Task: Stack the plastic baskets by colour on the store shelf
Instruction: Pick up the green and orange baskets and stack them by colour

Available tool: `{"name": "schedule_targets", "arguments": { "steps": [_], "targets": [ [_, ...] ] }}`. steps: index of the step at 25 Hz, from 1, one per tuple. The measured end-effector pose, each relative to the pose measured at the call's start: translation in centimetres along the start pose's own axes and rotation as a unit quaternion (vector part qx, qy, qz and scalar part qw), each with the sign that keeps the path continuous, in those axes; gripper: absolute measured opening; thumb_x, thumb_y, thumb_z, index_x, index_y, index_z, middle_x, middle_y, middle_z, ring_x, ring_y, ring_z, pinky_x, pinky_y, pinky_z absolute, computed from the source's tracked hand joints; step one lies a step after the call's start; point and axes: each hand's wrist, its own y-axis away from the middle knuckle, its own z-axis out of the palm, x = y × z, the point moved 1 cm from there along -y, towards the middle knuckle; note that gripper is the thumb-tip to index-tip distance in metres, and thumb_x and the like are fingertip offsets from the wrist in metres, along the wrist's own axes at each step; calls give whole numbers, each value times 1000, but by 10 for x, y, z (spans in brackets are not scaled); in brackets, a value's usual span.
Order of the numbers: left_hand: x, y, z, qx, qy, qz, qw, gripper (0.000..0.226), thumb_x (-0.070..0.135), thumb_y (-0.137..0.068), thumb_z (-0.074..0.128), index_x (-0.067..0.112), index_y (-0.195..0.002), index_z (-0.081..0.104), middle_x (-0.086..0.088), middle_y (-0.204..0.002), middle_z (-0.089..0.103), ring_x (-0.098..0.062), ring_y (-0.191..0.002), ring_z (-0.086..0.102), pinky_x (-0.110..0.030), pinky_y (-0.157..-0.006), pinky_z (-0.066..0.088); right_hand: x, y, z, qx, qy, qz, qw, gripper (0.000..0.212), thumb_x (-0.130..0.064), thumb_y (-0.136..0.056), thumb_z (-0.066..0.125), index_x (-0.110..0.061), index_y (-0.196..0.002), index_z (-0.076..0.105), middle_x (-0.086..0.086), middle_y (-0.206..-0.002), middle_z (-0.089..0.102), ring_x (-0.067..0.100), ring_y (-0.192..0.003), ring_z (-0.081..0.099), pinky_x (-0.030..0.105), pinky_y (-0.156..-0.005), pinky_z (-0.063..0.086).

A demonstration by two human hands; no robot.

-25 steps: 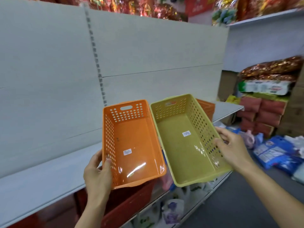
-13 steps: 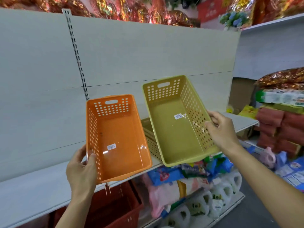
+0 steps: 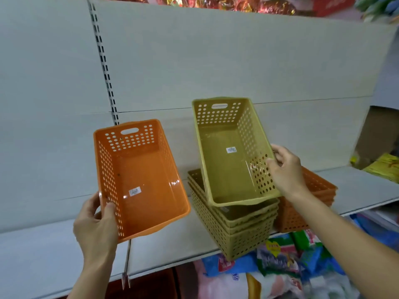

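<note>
Orange basket (image 3: 140, 180): glossy plastic, rectangular, flared walls pierced with round holes, slot handle in the far end wall, white label on the smooth floor. Left hand (image 3: 97, 225) pinches its near-left rim, thumb inside, fingers outside; held tilted above the shelf (image 3: 185, 244), clear of it. Olive basket (image 3: 233, 152): same moulding, same label. Right hand (image 3: 285, 169) grips its right wall, thumb on the perforated inner face. Its near end sits in the mouth of the olive stack (image 3: 235, 225), far end raised. Stack rests at the shelf's front edge. Orange stack (image 3: 311, 203) stands just right of it. Shelf matte grey.
</note>
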Motion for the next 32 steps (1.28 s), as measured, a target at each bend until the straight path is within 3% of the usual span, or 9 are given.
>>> {"name": "schedule_targets", "arguments": {
  "steps": [4,8,14,18,20,24,26,29,32],
  "targets": [
    [5,5,4,25,-12,3,1000,34,20,-97,54,23,-130,58,0,-116,66,-27,-99,67,-51,-82,57,14,-21,0,-25,14,43,999,38,-3,-94,48,-13,-130,56,3,-113,69,20,-97,67,38,-82,56],
    [17,16,9,62,-12,16,998,34,20,-97,54,23,-131,58,2,-113,65,-20,-94,66,-43,-81,57,32,-36,2,-109,61,92,988,35,1,-93,46,-10,-124,60,1,-87,66,23,-76,67,37,-64,54],
    [44,44,28,103,-7,38,994,34,21,-98,55,24,-131,57,4,-113,65,-12,-91,65,-37,-77,55,57,-68,-7,-165,103,78,978,28,-6,-90,51,-14,-113,65,5,-107,70,27,-99,66,51,-89,54],
    [63,64,55,113,2,46,993,33,20,-98,54,22,-131,57,6,-111,64,-1,-87,62,-26,-66,51,62,-64,-1,-275,128,49,952,32,-14,-84,50,-23,-108,68,5,-106,73,28,-99,68,46,-88,55],
    [74,74,69,117,3,55,992,32,19,-99,54,22,-130,57,7,-108,64,0,-84,62,-24,-64,51,61,-53,-3,-317,151,24,936,34,-16,-92,50,-19,-124,62,9,-123,67,28,-113,62,42,-97,49],
    [95,96,102,131,10,89,987,28,18,-98,53,25,-125,60,12,-105,67,-6,-88,68,-33,-71,58,44,-33,-50,-252,110,-172,946,66,-40,-93,54,-28,-150,24,-9,-154,29,11,-143,25,33,-110,29],
    [103,108,126,132,24,105,985,27,19,-97,53,25,-123,60,6,-111,70,-11,-92,71,-39,-74,61,25,-16,-73,-232,135,-339,902,76,-44,-87,59,-30,-150,21,-7,-157,23,9,-144,18,34,-111,29],
    [110,137,178,80,64,116,988,22,19,-98,54,31,-116,61,4,-111,70,-13,-91,72,-41,-74,62,32,-2,-87,-148,286,-551,770,72,-45,-83,59,-23,-147,34,7,-153,40,25,-144,30,57,-113,27],
    [112,171,235,-24,63,102,992,26,18,-99,52,24,-123,60,6,-110,70,-9,-91,71,-41,-74,62,61,-11,-111,-84,289,-568,766,31,-23,-98,45,-20,-123,62,4,-112,72,24,-110,64,59,-107,33]
  ]
}}
